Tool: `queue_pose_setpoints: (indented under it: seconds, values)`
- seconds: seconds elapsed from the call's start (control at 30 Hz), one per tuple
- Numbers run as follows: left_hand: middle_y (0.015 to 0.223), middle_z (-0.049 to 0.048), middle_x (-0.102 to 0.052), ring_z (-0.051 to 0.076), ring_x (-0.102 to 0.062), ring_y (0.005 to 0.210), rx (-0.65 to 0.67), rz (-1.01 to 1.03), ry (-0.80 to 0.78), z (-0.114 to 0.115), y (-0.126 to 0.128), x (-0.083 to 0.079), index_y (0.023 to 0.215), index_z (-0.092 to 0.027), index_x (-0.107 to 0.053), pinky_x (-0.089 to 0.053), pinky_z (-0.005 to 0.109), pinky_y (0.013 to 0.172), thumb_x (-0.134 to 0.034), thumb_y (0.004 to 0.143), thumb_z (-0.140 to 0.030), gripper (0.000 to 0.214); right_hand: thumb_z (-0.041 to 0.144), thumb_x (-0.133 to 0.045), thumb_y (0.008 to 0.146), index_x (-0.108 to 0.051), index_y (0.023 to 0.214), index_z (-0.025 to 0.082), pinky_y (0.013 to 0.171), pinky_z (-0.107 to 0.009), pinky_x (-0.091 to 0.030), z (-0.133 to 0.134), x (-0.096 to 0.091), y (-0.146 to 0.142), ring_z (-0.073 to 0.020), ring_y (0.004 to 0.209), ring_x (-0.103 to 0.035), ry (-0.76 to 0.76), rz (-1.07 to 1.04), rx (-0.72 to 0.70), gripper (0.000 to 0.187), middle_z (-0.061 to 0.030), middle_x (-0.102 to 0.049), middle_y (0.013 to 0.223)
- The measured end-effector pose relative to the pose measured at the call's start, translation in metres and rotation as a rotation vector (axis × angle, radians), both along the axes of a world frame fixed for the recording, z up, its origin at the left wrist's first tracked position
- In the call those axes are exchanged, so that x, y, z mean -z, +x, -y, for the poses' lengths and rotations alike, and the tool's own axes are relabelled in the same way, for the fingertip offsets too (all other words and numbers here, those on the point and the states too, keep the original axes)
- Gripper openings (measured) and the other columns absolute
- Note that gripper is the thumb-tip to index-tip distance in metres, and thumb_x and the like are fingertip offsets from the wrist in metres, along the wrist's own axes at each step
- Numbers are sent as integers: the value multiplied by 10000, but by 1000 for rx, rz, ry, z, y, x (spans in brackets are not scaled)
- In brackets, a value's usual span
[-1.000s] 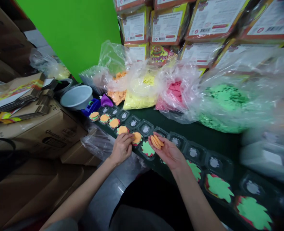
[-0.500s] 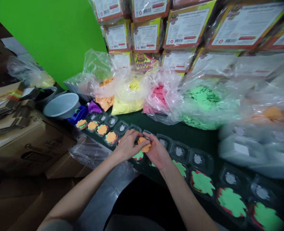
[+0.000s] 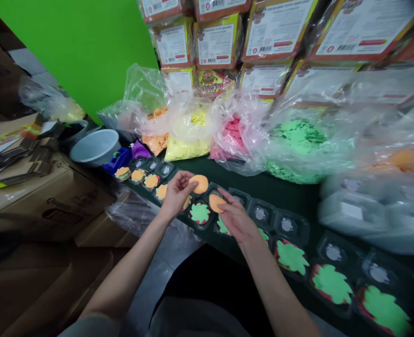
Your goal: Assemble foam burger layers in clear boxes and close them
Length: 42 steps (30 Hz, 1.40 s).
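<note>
Between thumb and fingers, my left hand (image 3: 177, 193) pinches a round orange foam piece (image 3: 200, 184). A second orange foam disc (image 3: 217, 203) is held in my right hand (image 3: 238, 219), a little to the right and lower. Below the hands lies an open clear plastic container with a green leaf-shaped piece (image 3: 200, 213) over red layers. More containers with green tops (image 3: 291, 256) run to the right along the dark table. Those to the left carry orange tops (image 3: 151, 181) on their stacks. My left hand partly covers one of them.
Clear bags of orange, yellow (image 3: 188, 140), pink (image 3: 233, 140) and green pieces (image 3: 298, 140) line the back, before stacked printed boxes (image 3: 217, 42). A blue tape dispenser (image 3: 117, 160) and pale basin (image 3: 94, 146) stand left, near cardboard boxes (image 3: 48, 196). Clear containers (image 3: 354, 210) are stacked right.
My hands were together around the orange piece; now they are apart, each with its own orange disc. My left hand has moved slightly up and left. The view has shifted a little.
</note>
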<state>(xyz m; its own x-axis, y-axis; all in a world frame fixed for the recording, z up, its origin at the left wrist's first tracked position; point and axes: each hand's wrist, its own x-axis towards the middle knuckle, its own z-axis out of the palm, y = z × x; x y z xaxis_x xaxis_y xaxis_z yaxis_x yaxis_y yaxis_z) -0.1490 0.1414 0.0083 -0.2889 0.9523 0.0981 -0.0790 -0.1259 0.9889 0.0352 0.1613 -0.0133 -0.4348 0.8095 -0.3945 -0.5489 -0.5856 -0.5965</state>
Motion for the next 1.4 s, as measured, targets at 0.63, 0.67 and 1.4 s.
queue_pose_setpoints:
  seconds: [0.63,0.67,1.4]
  values:
    - [915,49,-663,167,-607,816,155,-381,-203,25,25,19,1080,-173,-665,-491,290,755,-676,904,-446,325,70,-812,552,-744,1107,281,1078,-392,-456,8,1,18,-236,1195,-622,232,89,67,598,-25,-740,1170]
    - [893,43,-670,153,-610,783,216,-243,-210,21,33,20,1063,-164,-656,-491,271,730,-715,870,-463,361,58,-806,553,-740,1118,284,1082,-390,-456,8,0,18,-236,1210,-615,246,94,78,612,-23,-734,1187]
    - [1340,117,-638,243,-591,1207,427,-888,515,12,104,-7,1209,-226,-650,-494,442,1024,-554,994,-213,236,309,-945,638,-776,847,210,946,-343,-585,38,-2,98,-187,929,-745,-15,-37,187,287,-27,-806,950]
